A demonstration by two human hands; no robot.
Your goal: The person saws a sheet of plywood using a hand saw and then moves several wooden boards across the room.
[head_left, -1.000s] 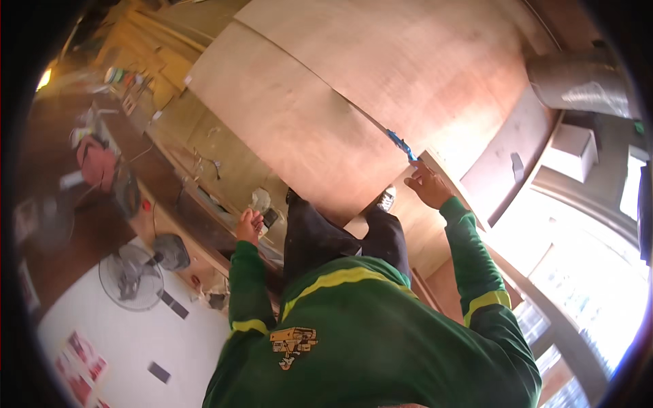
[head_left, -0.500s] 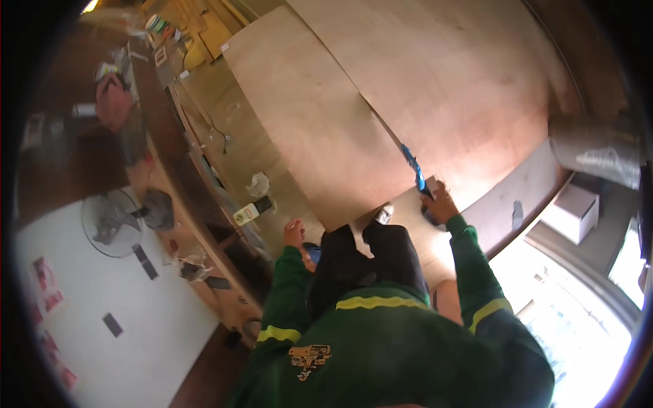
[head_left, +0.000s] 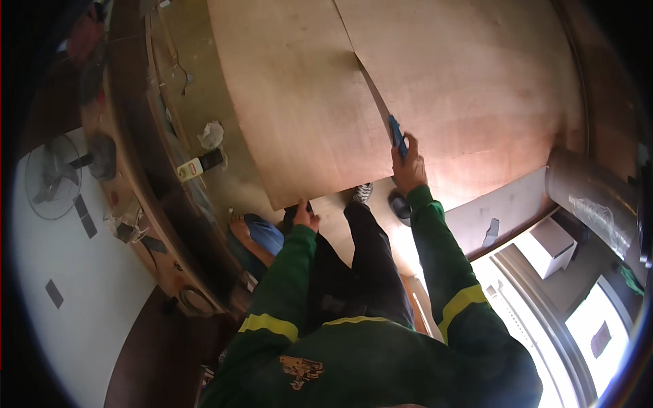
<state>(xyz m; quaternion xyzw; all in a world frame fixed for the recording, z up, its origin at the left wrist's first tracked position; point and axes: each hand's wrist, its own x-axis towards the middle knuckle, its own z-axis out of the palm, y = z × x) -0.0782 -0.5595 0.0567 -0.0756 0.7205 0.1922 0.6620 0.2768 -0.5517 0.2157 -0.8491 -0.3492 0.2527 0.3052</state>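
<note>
My right hand (head_left: 409, 166) is closed on a blue tool (head_left: 398, 132) at the long slit in a large pale plywood sheet (head_left: 462, 81). The slit widens into a dark gap just beyond the tool. My left hand (head_left: 306, 216) is at the near edge of the left part of the sheet (head_left: 272, 122), index finger extended and holding nothing that I can make out; whether it touches the edge is unclear.
A person's bare foot and jeans leg (head_left: 265, 238) are left of my legs. A wooden bench (head_left: 122, 177) runs along the left, near a fan (head_left: 54, 177), a bottle (head_left: 189, 170) and crumpled plastic (head_left: 211, 134). A wrapped roll (head_left: 578, 197) and white box (head_left: 544, 248) lie right.
My right hand went from empty to gripping the blue tool, then moved up with it. My left hand has moved rightward to the sheet's near edge. The other person's leg shows more.
</note>
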